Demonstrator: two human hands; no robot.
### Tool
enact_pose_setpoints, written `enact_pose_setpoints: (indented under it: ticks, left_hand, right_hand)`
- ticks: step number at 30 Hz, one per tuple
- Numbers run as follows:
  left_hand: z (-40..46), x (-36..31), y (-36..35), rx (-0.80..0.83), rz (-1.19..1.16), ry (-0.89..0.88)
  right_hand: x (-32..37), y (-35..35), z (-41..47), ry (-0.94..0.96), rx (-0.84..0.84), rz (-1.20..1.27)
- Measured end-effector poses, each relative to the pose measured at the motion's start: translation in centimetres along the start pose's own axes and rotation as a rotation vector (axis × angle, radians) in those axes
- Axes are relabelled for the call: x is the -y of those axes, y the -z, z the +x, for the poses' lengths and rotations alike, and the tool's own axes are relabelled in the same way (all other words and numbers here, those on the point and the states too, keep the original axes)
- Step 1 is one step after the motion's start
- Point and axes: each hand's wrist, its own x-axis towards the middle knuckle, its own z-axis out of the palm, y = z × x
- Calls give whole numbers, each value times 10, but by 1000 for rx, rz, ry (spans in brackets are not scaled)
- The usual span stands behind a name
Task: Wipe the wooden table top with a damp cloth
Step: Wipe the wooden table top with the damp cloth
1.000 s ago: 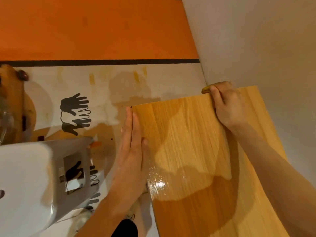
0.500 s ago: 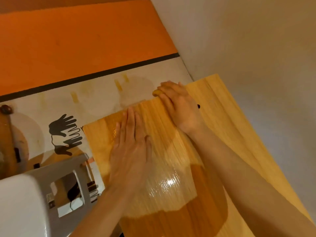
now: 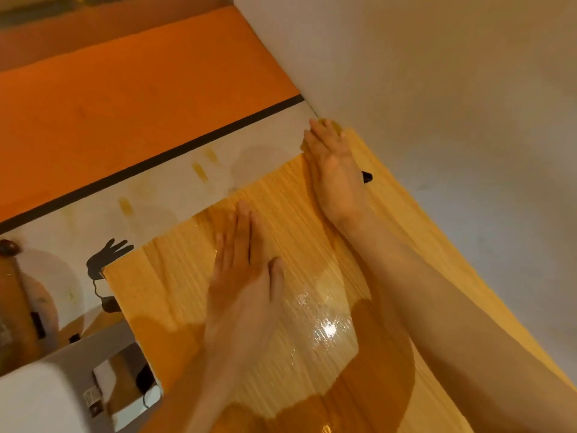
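The wooden table top (image 3: pixel 415 245) runs from the far corner down to the lower right, with a wet shine (image 3: pixel 327 329) near its middle. My left hand (image 3: pixel 246 276) lies flat on the wood, fingers straight and together, holding nothing. My right hand (image 3: pixel 335 170) presses down at the far edge of the table, close to the wall corner. A sliver of yellow cloth (image 3: pixel 336 125) peeks out past its fingertips; the rest of the cloth is hidden under the hand.
A white wall (image 3: pixel 452 89) borders the table's right side. A small black object (image 3: pixel 367 177) lies on the wood beside my right wrist. A white plastic seat (image 3: pixel 46 398) stands at the lower left. Beyond the table are orange and white surfaces with a black stripe and a black handprint drawing (image 3: pixel 109 253).
My left hand moved from the table's left edge onto the top. My right hand slid left along the far edge, then back toward the wall corner. The view swung.
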Motion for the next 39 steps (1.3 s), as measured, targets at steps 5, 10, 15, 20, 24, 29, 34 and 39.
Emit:
enact_pose_setpoints:
  ticks: [5, 10, 15, 20, 24, 29, 34, 39]
  left_hand:
    - [6, -51, -26, 76, 12, -170]
    - [10, -47, -34, 110, 147, -171]
    - [14, -50, -29, 115, 221, -173]
    - [6, -60, -18, 177, 85, -137]
    - [12, -80, -26, 200, 73, -191]
    - [25, -121, -50, 256, 111, -280]
    - [30, -114, -56, 233, 141, -310]
    - [29, -113, -60, 188, 218, -333]
  right_hand:
    - [0, 8, 8, -314, -141, -105]
    - [-4, 15, 2, -391, -160, -143]
    - [-32, 38, -44, -494, -222, -166]
    - [-66, 88, -127, -684, -161, -223]
    - [-73, 107, -146, -815, -101, -131]
    - [-55, 73, -53, -674, -54, 80]
    - [-64, 66, -24, -726, 142, 197]
    - [-83, 100, -115, -722, 37, 59]
